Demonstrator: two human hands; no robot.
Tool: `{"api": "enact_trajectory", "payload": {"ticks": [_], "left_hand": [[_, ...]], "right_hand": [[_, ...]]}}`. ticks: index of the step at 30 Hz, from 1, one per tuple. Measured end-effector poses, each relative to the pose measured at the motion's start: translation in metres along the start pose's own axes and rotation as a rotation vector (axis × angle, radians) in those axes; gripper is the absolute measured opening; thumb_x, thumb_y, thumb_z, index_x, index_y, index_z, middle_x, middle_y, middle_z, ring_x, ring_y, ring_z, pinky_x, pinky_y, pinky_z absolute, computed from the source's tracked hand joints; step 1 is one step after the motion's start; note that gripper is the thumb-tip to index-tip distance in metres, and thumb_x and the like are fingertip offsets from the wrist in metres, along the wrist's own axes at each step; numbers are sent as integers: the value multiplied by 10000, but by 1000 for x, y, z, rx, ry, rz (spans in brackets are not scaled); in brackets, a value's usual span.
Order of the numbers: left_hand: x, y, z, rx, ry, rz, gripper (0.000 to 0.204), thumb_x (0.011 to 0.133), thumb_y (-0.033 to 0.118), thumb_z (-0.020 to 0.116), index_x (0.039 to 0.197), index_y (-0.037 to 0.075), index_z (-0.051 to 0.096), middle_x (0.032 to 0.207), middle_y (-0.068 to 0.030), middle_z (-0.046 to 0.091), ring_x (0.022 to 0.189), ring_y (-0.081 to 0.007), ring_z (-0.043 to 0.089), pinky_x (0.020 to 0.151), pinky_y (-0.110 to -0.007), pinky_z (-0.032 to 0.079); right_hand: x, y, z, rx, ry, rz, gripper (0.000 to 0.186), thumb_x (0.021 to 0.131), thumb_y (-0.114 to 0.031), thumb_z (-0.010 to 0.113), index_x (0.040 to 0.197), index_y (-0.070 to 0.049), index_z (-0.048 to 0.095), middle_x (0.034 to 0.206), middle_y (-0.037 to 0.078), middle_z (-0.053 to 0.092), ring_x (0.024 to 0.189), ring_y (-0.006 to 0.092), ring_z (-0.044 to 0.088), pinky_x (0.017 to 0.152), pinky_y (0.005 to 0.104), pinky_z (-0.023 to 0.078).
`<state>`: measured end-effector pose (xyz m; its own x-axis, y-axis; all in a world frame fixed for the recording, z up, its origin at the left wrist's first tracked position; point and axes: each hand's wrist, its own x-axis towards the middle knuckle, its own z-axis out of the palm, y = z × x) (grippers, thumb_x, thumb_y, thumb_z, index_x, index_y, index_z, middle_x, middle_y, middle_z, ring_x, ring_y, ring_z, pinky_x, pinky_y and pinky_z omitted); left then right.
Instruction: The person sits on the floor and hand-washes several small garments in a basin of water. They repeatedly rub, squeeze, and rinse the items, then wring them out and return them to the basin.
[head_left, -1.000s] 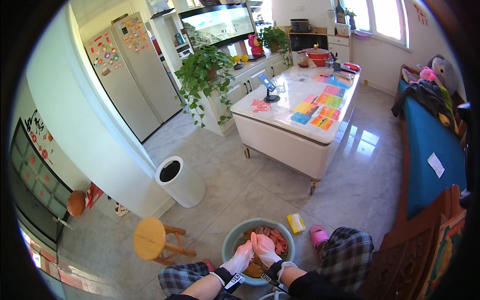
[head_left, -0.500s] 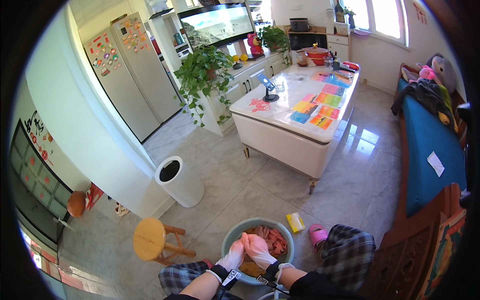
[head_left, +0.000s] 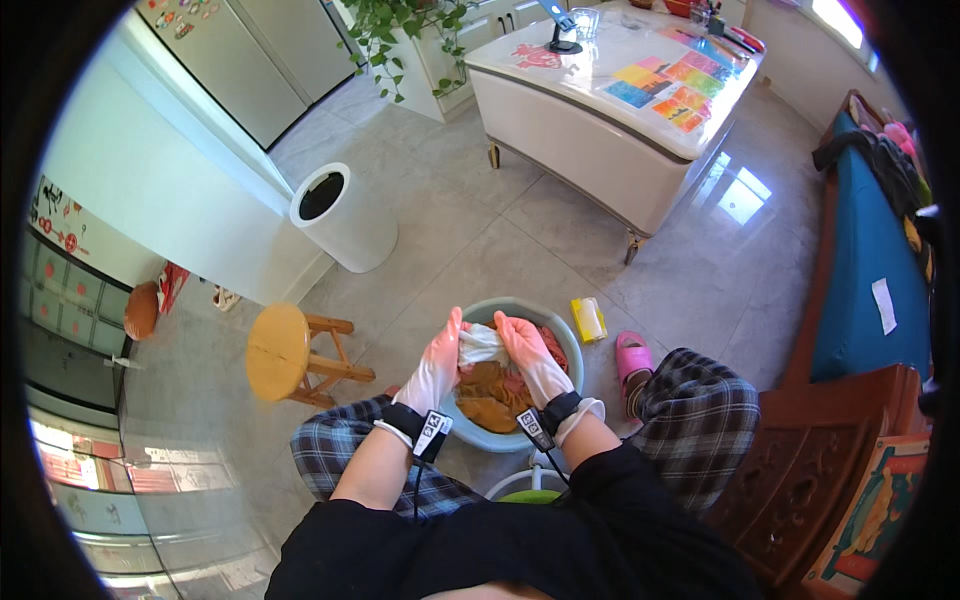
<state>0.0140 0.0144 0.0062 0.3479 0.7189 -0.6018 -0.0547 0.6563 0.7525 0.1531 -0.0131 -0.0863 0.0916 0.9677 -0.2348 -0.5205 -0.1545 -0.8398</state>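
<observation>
Both my hands wear rubber gloves that fade from white to pink, with a black strap and small tag at each wrist. A bunched white cloth [head_left: 482,345] is stretched between my left hand [head_left: 438,357] and my right hand [head_left: 527,352], gripped at either side. They hold it above a pale blue-grey basin [head_left: 512,303] on the floor. Wet mustard-brown clothing [head_left: 487,408] lies inside the basin. Reddish-pink fabric [head_left: 553,346] shows by its right wall, partly hidden behind my right hand.
A white bar in a yellow wrapper [head_left: 589,321] lies right of the basin, near a pink slipper [head_left: 633,356]. To the left stand a wooden stool [head_left: 279,352] and a white bin [head_left: 362,235]. A green-and-white bucket [head_left: 530,494] sits between my legs; a white table [head_left: 590,125] stands ahead.
My view has tilted downward. My hands, earlier pressed together over the basin, have moved apart, and the white cloth now shows between them.
</observation>
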Motion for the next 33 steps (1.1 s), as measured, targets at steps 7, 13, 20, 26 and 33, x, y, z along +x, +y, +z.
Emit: {"api": "enact_trajectory", "payload": {"ticks": [7,13,20,26,33], "left_hand": [[0,13,-4,-121,-86,65,330,858,466,542,923,142,540,796,22,570,618,-98,524,431,-231,339],[-10,16,-3,-78,-29,175,229,869,310,582,989,117,554,818,13,590,669,-94,555,511,-233,413],[-13,18,2,-121,43,211,243,879,270,590,1025,78,553,841,-13,615,744,-116,606,669,-261,512],[-13,16,1,-147,43,228,223,893,258,568,1024,78,558,834,-18,620,706,-117,608,598,-264,513],[8,-2,-11,-69,55,220,185,894,254,567,913,75,611,746,-5,625,635,-92,588,515,-242,474]], "right_hand": [[-22,-49,6,189,-174,31,257,849,-332,650,847,-85,583,724,-31,569,551,53,479,449,194,393],[-35,-72,10,70,-261,140,323,789,-317,711,959,-87,560,722,-10,567,427,71,456,322,209,334],[-43,-72,7,77,-353,325,279,822,-289,681,956,-76,561,660,-8,538,392,84,450,317,209,317],[-36,-64,-9,50,-280,319,346,833,-334,672,1009,-41,627,823,-26,609,691,62,542,596,193,430],[-18,-16,-23,-38,-93,242,293,879,-308,618,920,-21,662,749,-18,625,643,47,528,559,195,424]]}}
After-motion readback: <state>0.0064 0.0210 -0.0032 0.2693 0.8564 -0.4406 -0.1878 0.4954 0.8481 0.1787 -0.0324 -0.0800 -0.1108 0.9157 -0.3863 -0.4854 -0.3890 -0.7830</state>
